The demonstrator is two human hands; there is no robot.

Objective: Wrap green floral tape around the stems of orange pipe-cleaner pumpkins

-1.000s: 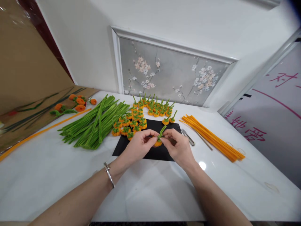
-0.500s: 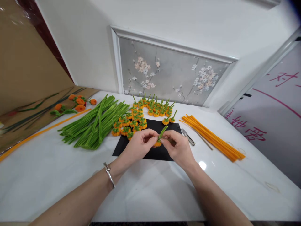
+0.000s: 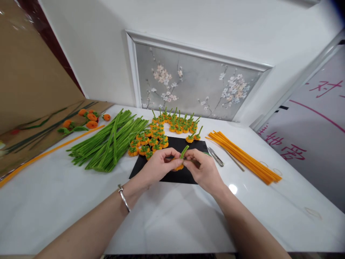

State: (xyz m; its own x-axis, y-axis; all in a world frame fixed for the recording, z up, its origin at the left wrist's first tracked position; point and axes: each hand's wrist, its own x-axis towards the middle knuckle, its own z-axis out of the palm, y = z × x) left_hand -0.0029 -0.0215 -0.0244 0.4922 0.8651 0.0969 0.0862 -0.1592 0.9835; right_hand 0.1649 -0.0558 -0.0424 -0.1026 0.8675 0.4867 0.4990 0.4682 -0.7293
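Over the black mat (image 3: 178, 177), both hands meet around one small pumpkin-shaped pipe-cleaner piece (image 3: 179, 167), orange below with a green stem pointing up. The thumb and fingers of my left hand (image 3: 161, 164) pinch its left side. My right hand (image 3: 204, 170) is closed at the base of the stem, fingertips pressed together; a bit of green shows by its knuckles. Fingers hide much of the orange body. Several finished pieces of the same kind (image 3: 155, 141) stand just beyond my left hand, with more (image 3: 185, 126) farther back.
Green pipe cleaners (image 3: 110, 144) lie in a pile at left, orange ones (image 3: 245, 158) in a bundle at right. Snips (image 3: 216, 157) and a thin stick (image 3: 235, 160) lie beside my right hand. Orange flowers (image 3: 91, 118) rest at the far left, before a framed wall panel (image 3: 194, 79).
The held piece and its stem have shifted slightly left and the stem leans a little differently. A bit of green now shows past my right knuckles. Both hands keep their pinch.
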